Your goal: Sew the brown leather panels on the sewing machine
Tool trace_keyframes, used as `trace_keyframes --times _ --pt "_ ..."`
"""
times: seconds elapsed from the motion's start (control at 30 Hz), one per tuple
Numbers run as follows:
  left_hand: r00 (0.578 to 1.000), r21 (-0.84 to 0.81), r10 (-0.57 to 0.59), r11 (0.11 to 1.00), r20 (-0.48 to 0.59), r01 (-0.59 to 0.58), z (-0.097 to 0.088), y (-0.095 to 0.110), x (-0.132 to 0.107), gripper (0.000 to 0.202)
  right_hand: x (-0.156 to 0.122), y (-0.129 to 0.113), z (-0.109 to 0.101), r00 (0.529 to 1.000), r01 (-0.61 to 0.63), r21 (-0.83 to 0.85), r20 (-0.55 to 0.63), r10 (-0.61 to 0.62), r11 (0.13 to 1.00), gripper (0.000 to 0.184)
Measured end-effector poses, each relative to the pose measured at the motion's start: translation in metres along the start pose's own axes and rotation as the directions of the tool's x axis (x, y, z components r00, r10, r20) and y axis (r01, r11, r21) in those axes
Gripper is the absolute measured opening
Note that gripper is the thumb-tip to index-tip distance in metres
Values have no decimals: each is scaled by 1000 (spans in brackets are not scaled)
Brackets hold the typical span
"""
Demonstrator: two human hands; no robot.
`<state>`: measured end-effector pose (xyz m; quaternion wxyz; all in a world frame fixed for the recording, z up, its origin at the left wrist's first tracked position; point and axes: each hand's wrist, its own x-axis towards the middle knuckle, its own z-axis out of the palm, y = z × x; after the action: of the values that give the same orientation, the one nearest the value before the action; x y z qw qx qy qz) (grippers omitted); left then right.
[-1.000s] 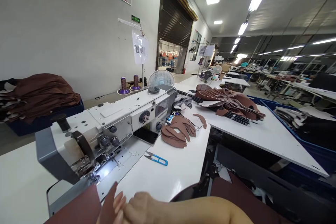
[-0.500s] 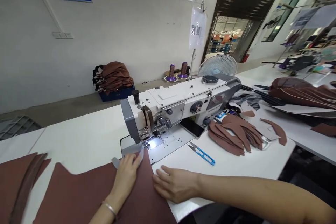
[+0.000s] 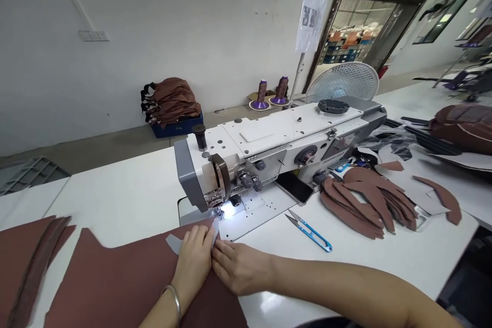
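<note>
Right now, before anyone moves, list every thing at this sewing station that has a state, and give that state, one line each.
Left hand: resting on the brown sheet.
Right hand: at the sheet's edge, beside the left hand.
Brown sheet: lying flat, its edge near the needle plate.
Sewing machine: work light on.
Thread snips: lying on the table, untouched.
Phone: lying flat, screen dark.
Thread cones: standing upright.
Cut brown pieces: piled, overlapping.
</note>
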<state>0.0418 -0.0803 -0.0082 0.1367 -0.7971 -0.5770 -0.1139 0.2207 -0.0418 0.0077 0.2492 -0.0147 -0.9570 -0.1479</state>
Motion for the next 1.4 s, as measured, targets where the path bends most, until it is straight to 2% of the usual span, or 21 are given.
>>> trace_keyframes --times 0.1,0.23,0.43,0.7,1.07,1.27,1.4 --pt "999 95 -45 994 6 44 -3 10 8 32 -6 8 2 1000 -19 53 -11 20 998 23" --pt "994 167 -82 983 72 69 -8 18 16 35 -11 16 3 996 -78 115 -24 81 990 23" --pt "997 115 -6 993 80 -4 -3 12 22 37 -17 24 2 995 -100 177 21 98 979 25" --pt "996 168 -48 985 76 35 -1 20 30 33 -21 28 3 994 -105 163 52 97 981 24" --pt "997 151 1 988 81 -13 -2 19 33 32 -21 35 -4 987 -121 244 136 90 962 22" --pt "999 147 -7 989 48 0 -4 19 38 29 -21 42 -6 987 -120 239 137 89 964 23" --pt "999 132 15 991 42 -20 -3 17 31 33 -22 36 -9 987 -112 221 134 84 969 23"
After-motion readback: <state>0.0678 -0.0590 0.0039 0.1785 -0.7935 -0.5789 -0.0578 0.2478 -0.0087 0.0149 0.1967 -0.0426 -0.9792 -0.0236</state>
